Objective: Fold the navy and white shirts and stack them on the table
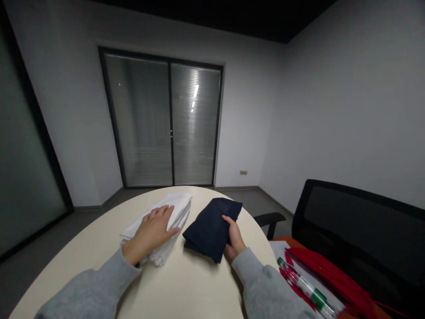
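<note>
A folded white cloth [181, 204] lies on the round cream table [186, 292], left of the middle. My left hand [154, 230] rests flat on top of it, fingers a little apart. To its right is a folded dark navy cloth [209, 226], its near edge tilted up off the tabletop. My right hand [234, 237] grips the navy cloth's right side, thumb on top and the other fingers hidden beneath. A narrow gap of bare tabletop separates the two cloths.
A black mesh office chair [352, 226] stands to the right of the table. On its orange seat lie a red item [332, 274], white paper and a clear bottle [308, 288] with a green cap. Beyond the table is a glass door [195, 128] with blinds.
</note>
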Demonstrator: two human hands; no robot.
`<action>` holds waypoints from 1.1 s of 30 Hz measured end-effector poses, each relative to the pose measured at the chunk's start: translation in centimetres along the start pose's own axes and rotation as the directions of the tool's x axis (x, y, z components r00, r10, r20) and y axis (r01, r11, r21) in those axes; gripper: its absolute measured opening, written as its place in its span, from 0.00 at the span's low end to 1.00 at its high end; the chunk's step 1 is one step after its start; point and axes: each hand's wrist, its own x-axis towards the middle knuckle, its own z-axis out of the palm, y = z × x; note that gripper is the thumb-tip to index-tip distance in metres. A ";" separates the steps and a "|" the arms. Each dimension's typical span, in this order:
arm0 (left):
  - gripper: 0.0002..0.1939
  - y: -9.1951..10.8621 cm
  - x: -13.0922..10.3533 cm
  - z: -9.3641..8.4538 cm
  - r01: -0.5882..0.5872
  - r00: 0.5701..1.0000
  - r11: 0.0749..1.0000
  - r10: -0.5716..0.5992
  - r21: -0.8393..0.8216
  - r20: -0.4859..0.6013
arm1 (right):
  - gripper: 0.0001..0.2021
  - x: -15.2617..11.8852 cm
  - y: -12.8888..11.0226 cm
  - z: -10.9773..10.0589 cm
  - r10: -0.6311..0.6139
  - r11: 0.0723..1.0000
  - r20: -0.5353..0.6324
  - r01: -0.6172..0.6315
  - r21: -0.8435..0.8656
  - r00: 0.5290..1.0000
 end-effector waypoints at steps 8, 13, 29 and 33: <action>0.40 -3.4 2.4 -5.2 0.071 0.991 0.694 -0.130 -0.717 -0.028 | 0.11 -2.2 -1.9 6.3 0.033 0.999 0.193 -0.030 -0.022 0.981; 0.47 -5.8 1.5 -9.5 0.292 0.955 0.099 -0.090 -0.951 0.284 | 0.13 -1.5 1.2 15.1 0.056 0.995 0.390 -0.019 -0.096 0.919; 0.31 -1.3 -1.0 -10.0 -0.133 0.916 0.980 0.179 0.150 -0.358 | 0.12 7.6 5.3 21.3 0.028 0.920 0.309 0.097 -0.381 0.951; 0.24 2.4 -1.7 -5.8 -0.205 0.973 0.946 0.225 0.250 -0.055 | 0.13 8.2 3.3 17.6 -0.067 0.916 0.232 0.152 -0.370 0.970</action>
